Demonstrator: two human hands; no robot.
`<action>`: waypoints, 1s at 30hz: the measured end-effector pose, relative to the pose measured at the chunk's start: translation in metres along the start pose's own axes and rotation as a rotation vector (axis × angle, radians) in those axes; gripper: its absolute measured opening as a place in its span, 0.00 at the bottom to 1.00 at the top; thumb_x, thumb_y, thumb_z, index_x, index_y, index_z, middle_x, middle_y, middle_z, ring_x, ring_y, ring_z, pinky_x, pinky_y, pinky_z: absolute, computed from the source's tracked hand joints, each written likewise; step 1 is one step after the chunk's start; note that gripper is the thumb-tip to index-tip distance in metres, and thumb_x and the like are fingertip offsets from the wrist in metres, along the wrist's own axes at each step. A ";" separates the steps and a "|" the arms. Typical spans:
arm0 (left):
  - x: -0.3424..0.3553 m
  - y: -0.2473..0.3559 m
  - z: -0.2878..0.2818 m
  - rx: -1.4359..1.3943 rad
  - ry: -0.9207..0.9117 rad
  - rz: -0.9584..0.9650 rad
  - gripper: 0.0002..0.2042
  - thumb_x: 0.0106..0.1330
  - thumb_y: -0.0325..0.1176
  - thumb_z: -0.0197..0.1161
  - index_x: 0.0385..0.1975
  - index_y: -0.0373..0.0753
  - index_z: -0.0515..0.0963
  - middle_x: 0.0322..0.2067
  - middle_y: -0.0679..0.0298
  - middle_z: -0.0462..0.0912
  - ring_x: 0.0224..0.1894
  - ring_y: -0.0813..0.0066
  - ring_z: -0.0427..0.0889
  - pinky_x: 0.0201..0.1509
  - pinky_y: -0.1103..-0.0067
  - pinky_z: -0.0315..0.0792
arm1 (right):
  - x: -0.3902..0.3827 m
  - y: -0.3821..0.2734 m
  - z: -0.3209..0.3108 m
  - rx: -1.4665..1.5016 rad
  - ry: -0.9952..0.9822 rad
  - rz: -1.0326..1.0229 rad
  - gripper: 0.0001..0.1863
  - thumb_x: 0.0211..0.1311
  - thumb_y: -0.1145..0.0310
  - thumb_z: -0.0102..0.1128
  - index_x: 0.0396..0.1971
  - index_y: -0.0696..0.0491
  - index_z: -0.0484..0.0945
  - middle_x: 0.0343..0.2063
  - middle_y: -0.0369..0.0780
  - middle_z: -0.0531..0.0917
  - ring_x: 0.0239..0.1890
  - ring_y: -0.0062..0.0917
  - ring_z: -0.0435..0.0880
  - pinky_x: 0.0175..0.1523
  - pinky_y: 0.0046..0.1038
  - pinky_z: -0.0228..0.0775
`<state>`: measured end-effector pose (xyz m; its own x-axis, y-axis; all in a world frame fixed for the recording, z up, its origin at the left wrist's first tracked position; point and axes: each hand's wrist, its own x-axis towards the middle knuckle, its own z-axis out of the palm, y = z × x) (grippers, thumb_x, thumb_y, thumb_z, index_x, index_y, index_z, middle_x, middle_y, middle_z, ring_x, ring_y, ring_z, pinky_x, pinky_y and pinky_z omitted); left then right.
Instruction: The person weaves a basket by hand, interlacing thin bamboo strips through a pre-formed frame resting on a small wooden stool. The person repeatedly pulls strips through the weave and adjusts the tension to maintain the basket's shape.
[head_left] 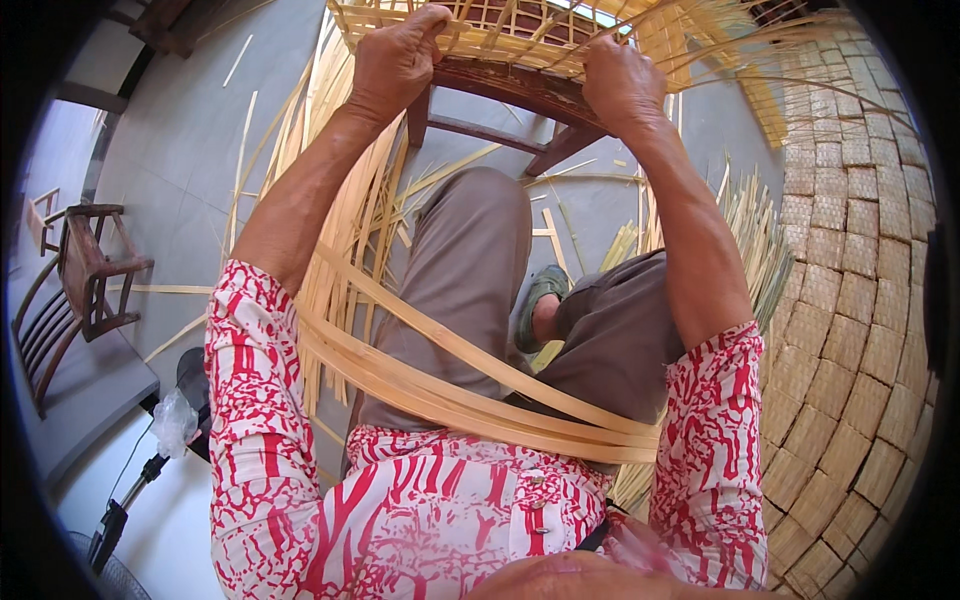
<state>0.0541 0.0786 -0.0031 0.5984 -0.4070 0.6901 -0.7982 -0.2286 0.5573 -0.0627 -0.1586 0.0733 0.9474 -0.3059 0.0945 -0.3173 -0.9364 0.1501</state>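
One yellow openwork lattice of thin woven strips [535, 55], top centre of frame, over a dark brown wooden bench [520, 88]. Left bare hand [392, 62] and right bare hand [622, 82] both curled closed, pinching its near edge; exact strips pinched can't be told. Handling likely wants even pull, hands level, strips flat, no kinks. Tan block-patterned woven surface [831, 340] fills right side; smooth grey floor [190, 140], upper left; long pale flat strips [560, 437] across lap, centre; crumpled clear plastic bag [175, 422], lower left.
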 end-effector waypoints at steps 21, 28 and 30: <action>0.011 0.014 -0.001 0.151 -0.073 0.013 0.10 0.62 0.32 0.63 0.42 0.42 0.78 0.24 0.54 0.85 0.26 0.55 0.86 0.31 0.66 0.79 | -0.010 0.004 -0.007 0.062 -0.009 0.008 0.10 0.58 0.71 0.55 0.36 0.55 0.82 0.35 0.54 0.87 0.42 0.51 0.87 0.46 0.49 0.79; 0.019 0.010 0.005 0.238 -0.114 -0.098 0.09 0.58 0.32 0.65 0.37 0.38 0.79 0.24 0.56 0.86 0.28 0.60 0.88 0.35 0.69 0.80 | -0.008 0.000 -0.011 0.069 -0.024 -0.007 0.10 0.60 0.70 0.54 0.37 0.55 0.82 0.36 0.55 0.86 0.43 0.51 0.87 0.47 0.48 0.79; 0.023 0.022 -0.001 0.171 -0.151 -0.154 0.08 0.58 0.31 0.65 0.34 0.36 0.79 0.24 0.54 0.85 0.29 0.59 0.88 0.35 0.69 0.80 | -0.007 0.000 -0.014 0.064 -0.048 0.012 0.10 0.61 0.70 0.54 0.38 0.55 0.82 0.37 0.55 0.86 0.43 0.51 0.86 0.48 0.48 0.79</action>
<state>0.0499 0.0651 0.0255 0.7068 -0.4802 0.5194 -0.7063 -0.4391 0.5553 -0.0700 -0.1535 0.0867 0.9451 -0.3232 0.0486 -0.3263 -0.9414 0.0854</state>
